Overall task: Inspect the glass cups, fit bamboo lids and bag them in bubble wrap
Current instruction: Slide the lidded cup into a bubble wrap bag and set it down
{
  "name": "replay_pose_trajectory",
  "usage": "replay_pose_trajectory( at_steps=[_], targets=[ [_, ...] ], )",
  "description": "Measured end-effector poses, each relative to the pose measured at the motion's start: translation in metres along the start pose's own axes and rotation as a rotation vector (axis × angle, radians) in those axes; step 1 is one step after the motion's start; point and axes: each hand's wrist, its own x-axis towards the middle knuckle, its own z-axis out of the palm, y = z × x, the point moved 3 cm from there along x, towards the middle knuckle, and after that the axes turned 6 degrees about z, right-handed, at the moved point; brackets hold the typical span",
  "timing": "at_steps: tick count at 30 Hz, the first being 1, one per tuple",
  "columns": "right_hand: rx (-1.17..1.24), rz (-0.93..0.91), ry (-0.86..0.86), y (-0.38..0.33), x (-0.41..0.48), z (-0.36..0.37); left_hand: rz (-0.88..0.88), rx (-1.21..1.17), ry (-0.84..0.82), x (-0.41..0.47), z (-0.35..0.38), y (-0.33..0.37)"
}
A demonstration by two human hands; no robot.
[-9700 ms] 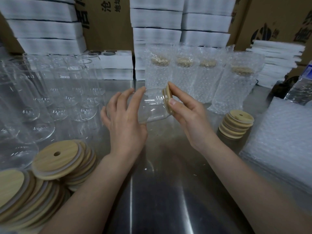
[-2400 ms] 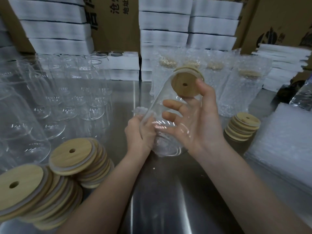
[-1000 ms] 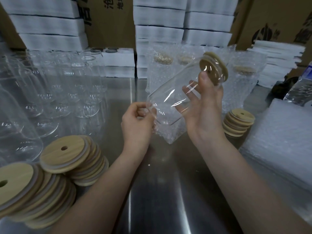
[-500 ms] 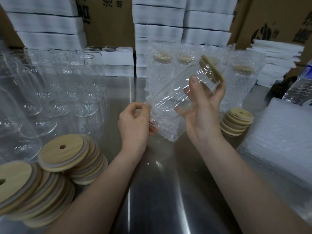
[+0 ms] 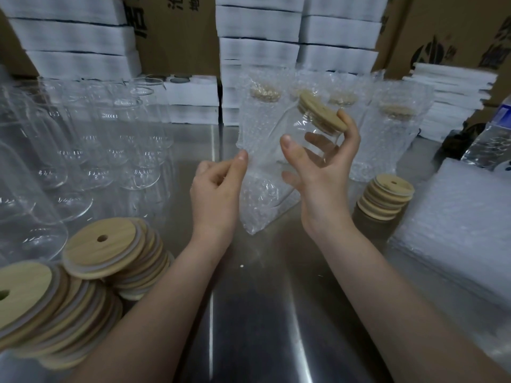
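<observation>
The right hand [image 5: 320, 172] holds the cup [image 5: 301, 134] tilted, fingers spread round the glass and one fingertip against the rim of the lid [image 5: 322, 113]. The cup's base seems to sit inside the bag [image 5: 260, 200], which hangs just left of that hand. The left hand [image 5: 215, 192] pinches the bag's edge between thumb and forefinger. The likeliest trouble is a slip: smooth glass in a loose, spread grip, above a hard steel desk [image 5: 262, 313], could drop and crack. The bag is held at one edge only, so its mouth may fold and snag the cup, and a hard shove could then tip the lid off. A wide swing could also knock over the bagged cups [image 5: 395, 128] just beyond the right hand
</observation>
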Motion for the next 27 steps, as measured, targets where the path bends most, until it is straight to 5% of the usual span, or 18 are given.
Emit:
replay_pose_trajectory(
  at_steps=[11,20,27],
  targets=[
    [0.205,0.098,0.179,0.002,0.012,-0.014,0.102,0.186,-0.368,-0.012,0.014,-0.001],
    [0.182,0.112,0.244,0.001,0.010,-0.013,0.443,0.446,-0.367,-0.010,0.014,-0.004],
    [0.108,0.051,0.202,-0.003,0.005,-0.009,0.450,0.468,-0.300,-0.009,0.012,0.000]
  ],
)
